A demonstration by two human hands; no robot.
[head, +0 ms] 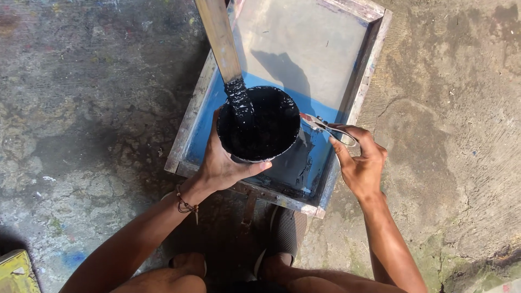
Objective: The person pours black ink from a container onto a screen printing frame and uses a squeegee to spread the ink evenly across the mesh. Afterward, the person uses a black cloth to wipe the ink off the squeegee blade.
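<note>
The floor (97, 108) is rough grey concrete, stained dark and flecked with blue and other paint. A wooden-framed screen (362, 70) lies flat on it, its mesh part grey and part blue. A yellow object (13, 271) sits at the floor's lower left corner.

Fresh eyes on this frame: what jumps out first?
A round container of glossy black paint sits at the centre, gripped from below by the left hand, with a flat wooden stick standing in it. Under it lies a wooden-framed screen, blue along its near part. The right hand holds a metal handle at the container's rim.
</note>
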